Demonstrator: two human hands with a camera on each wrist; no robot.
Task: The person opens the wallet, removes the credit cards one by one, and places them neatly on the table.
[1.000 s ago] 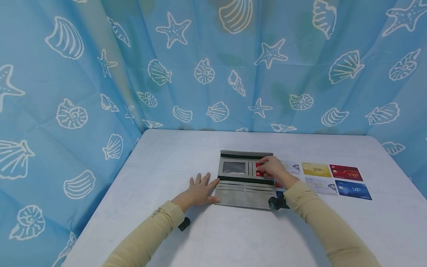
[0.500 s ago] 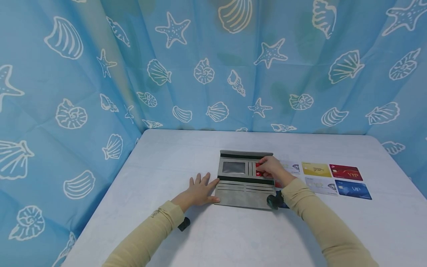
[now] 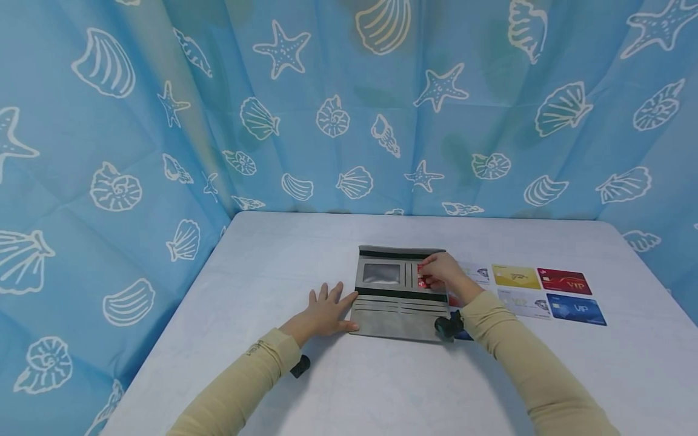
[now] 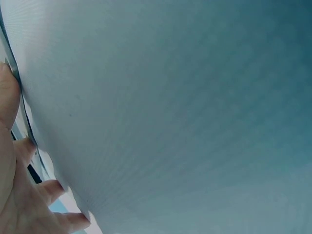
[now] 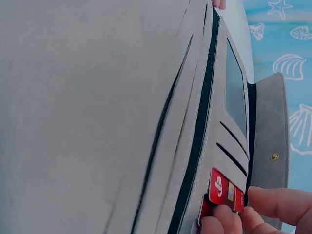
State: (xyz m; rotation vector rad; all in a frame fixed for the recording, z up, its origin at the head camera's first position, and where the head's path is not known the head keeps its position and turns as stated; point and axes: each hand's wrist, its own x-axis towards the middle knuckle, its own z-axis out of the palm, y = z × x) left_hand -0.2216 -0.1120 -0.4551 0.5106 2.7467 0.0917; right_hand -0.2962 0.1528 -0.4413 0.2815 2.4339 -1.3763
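Observation:
A grey long wallet (image 3: 382,326) lies unfolded on the table, its rows of card slots and a clear window facing up. My right hand (image 3: 446,272) pinches a red card (image 5: 220,187) between thumb and fingers at the wallet's upper right side. The card's inner end sits at the slots there, and my fingers cover its outer part. My left hand (image 3: 324,315) rests flat with spread fingers, forefinger and thumb tips right at the wallet's left edge. In the left wrist view, the fingers (image 4: 51,190) show at the lower left against the white tablecloth.
Right of the wallet lie cards in rows: a gold card (image 3: 516,277), a dark red VIP card (image 3: 565,282), a blue VIP card (image 3: 576,309) and a whitish card (image 3: 523,303). My right forearm partly covers others. A blue seashell curtain (image 3: 305,121) hangs behind the table.
My right hand has shifted very slightly left with the red card, and a little less red shows beside the fingertips. My left hand and the wallet keep their places.

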